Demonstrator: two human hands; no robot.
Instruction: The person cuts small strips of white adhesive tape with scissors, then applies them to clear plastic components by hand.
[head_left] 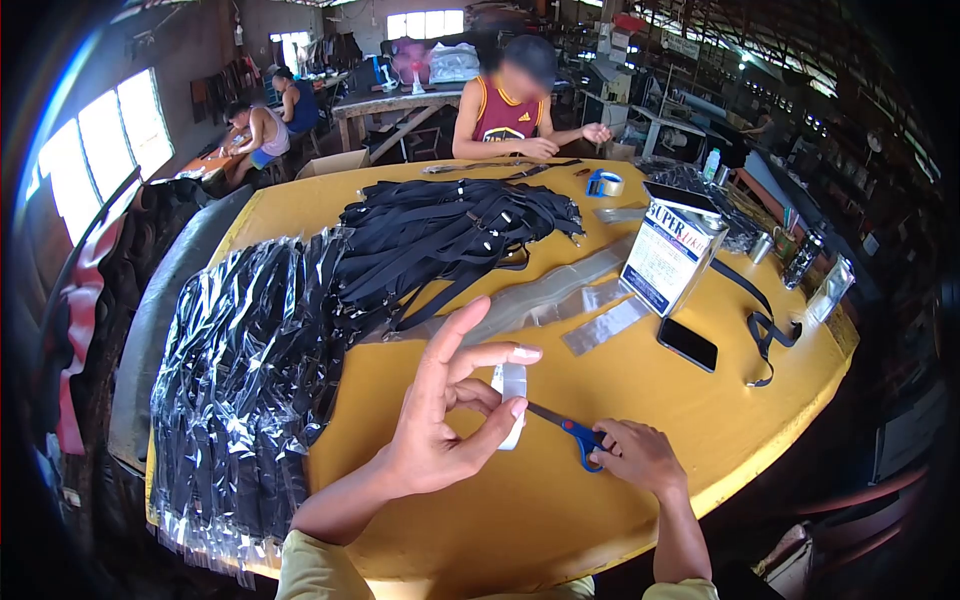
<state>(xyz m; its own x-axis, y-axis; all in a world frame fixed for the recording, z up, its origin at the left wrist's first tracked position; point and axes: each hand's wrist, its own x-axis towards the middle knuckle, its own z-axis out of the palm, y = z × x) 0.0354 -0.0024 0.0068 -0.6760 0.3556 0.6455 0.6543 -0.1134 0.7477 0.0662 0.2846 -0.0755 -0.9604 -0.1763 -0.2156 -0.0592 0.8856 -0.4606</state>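
"What's in the left hand [445, 405]?"

"A white strip [511, 385]. The fingers grip it, thumb on the near side, and one finger points up, free of it."

"And the right hand [635, 455]?"

"Its fingers are closed round the blue handles of the scissors [575, 428]. The blades reach leftward from those fingers, with the tips close by the white strip."

"What lies beyond the fingers?"

"Clear plastic strips [603, 328] flat on the yellow surface [520, 535], and a dark phone [687, 344] past the right fingers. Farther on stands a labelled can [668, 255]. A black strap [762, 325] curls right of the phone."

"To the left of the left fingers?"

"Black straps in shiny clear wrapping [245, 390]. A pile of loose black straps [455, 235] sits beyond the fingers, and across the surface is a person in a maroon top [510, 115]."
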